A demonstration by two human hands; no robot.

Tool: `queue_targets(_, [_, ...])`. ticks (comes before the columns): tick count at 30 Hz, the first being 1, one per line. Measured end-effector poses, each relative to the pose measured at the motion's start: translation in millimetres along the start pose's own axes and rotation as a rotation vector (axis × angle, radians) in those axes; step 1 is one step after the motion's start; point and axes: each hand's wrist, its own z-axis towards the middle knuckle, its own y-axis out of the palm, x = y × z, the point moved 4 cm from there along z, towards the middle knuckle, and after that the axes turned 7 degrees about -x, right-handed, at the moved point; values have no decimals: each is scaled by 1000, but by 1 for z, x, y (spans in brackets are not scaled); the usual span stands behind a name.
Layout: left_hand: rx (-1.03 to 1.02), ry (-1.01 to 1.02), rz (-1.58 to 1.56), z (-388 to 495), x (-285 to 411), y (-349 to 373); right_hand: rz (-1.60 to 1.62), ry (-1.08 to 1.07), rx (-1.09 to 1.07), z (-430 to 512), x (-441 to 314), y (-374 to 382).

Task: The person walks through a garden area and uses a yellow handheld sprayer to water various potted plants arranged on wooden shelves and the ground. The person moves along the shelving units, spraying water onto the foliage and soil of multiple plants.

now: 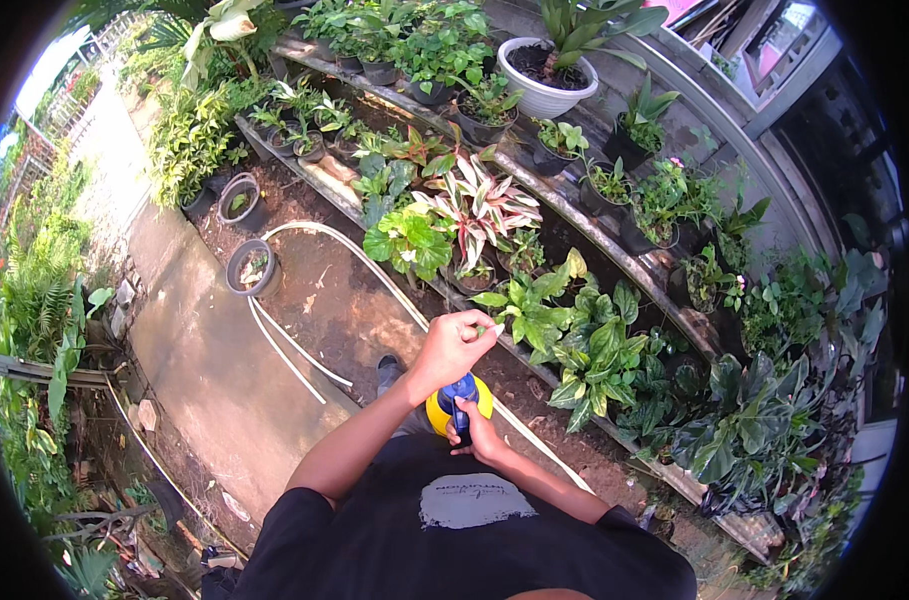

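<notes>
My left hand (458,343) is raised in front of me, its fingers pinched together near the leaves of a green potted plant (528,315). Something small and pale shows at the fingertips, but whether it is a nail or a held bit is unclear. Below and to its right, my right hand (475,431) is wrapped around the blue handle of a yellow pump sprayer (486,397), held close to my body. A pink-and-white striped plant (484,202) and a light green broad-leaved plant (413,241) stand on the shelf beyond my left hand.
Tiered plant shelves (612,236) run diagonally along the right, crowded with pots, among them a white pot (548,94). A pale hose (379,264) loops over the soil beside a grey pot (253,268) and a second pot (241,201). A concrete path (221,352) lies to the left.
</notes>
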Motion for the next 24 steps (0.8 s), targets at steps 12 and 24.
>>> queue_targets(12, [263,233,599,-8,-75,4,-59,0,-81,24,-22,2])
queue_targets(24, [323,54,-50,-1,-75,-55,-301,-175,-211,33,-84,38])
